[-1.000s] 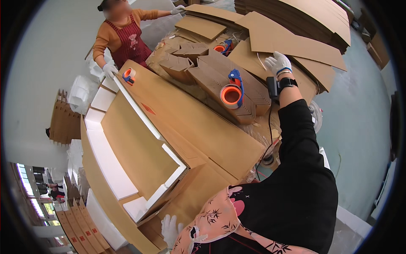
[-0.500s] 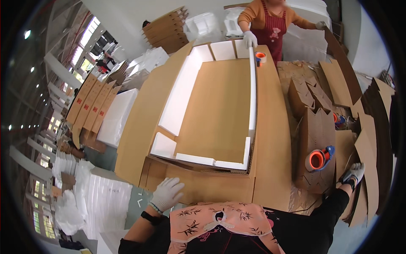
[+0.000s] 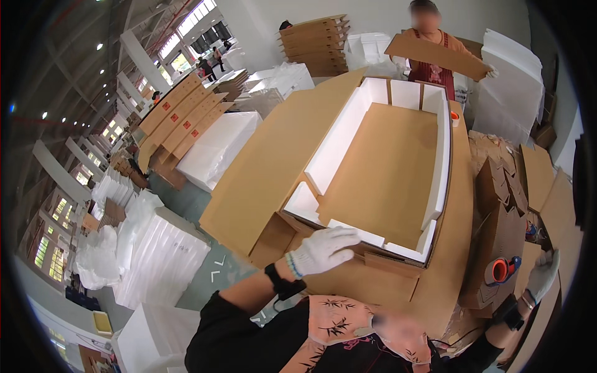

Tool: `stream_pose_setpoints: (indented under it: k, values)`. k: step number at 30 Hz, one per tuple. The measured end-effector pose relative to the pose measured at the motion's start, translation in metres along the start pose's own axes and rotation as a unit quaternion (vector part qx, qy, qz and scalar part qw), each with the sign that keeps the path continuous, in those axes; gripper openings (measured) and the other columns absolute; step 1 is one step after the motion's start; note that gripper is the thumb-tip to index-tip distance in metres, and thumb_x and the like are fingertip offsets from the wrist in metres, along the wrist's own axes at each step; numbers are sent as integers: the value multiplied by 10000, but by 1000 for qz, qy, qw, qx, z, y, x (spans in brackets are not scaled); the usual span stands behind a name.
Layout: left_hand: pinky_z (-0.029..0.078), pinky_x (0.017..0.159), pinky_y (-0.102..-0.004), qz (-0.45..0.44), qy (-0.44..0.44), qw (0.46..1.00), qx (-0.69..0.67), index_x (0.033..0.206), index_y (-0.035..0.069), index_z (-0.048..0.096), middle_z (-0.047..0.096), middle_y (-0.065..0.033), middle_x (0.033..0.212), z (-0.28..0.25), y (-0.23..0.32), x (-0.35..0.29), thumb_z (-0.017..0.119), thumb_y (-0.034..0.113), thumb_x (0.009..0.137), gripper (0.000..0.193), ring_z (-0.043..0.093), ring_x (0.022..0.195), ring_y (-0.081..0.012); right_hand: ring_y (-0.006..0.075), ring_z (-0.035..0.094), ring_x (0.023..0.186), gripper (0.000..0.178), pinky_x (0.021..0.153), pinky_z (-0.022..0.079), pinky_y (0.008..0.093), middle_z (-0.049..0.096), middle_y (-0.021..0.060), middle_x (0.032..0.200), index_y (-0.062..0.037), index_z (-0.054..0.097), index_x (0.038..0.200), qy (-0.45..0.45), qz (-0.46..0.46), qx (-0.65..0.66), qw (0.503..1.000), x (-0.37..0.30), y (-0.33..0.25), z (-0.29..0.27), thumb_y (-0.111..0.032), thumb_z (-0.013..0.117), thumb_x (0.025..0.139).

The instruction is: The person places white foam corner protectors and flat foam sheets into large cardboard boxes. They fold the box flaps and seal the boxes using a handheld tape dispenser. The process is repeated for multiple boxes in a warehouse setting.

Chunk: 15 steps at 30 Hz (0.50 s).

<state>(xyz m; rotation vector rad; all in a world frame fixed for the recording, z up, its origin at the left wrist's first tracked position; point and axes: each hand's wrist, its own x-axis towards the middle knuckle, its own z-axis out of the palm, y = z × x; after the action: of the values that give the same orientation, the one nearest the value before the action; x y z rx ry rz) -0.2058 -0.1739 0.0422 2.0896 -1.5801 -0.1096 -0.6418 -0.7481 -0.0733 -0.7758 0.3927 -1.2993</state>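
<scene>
A large open cardboard box (image 3: pixel 398 266) stands ahead of me, with white foam strips (image 3: pixel 339 146) along its inner walls and a bare brown bottom. My left hand (image 3: pixel 326 250), in a white glove, reaches over the box's near edge. Its fingers are stretched out, beside a short white foam piece (image 3: pixel 357 232), and nothing is held. Far to the right, my gloved right hand (image 3: pixel 542 275) is at the edge of a cardboard sheet (image 3: pixel 563 208), fingers bent round it. Part of that grip is hidden.
Across the box a co-worker holds a long cardboard piece (image 3: pixel 438 57). Folded cardboard (image 3: pixel 491 248) stands at my right with an orange-and-blue tape dispenser (image 3: pixel 501 271) on it. A tape roll (image 3: pixel 454 115) lies by the box's far corner. Wrapped white foam stacks (image 3: pixel 168 258) stand at left.
My left hand has moved up and right, onto the box's near edge. The co-worker's hand has left the box rim, and the co-worker now holds up a cardboard piece. My view has turned left.
</scene>
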Motion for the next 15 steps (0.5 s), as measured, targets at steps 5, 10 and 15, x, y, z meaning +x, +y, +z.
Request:
stream_pose_setpoints:
  k: [5,10,15]
  values:
    - [480,965,-361,76,64,963,-251,1277,3,570,609,-172,1280,15,0,50,617,286,944,440,602,1168,-273,73,458,613,123,545,383,218,526,-21,717,-93,600,937,-70,106,44,991,-147,91,334,-208,588,981]
    - [497,890,-321,21,169,883,-437,1314,-39,512,637,-152,1166,9,-11,63,512,393,1008,530,627,1051,-199,132,539,497,108,456,456,257,557,19,613,-97,596,907,-140,190,-79,968,-275,159,448,-195,597,950]
    - [510,678,-336,-217,290,771,-523,1248,5,572,613,-69,830,-53,-41,29,546,345,996,424,586,695,-190,191,607,590,246,539,506,318,624,89,719,-47,601,1027,-210,227,-105,945,-337,196,480,-281,616,954]
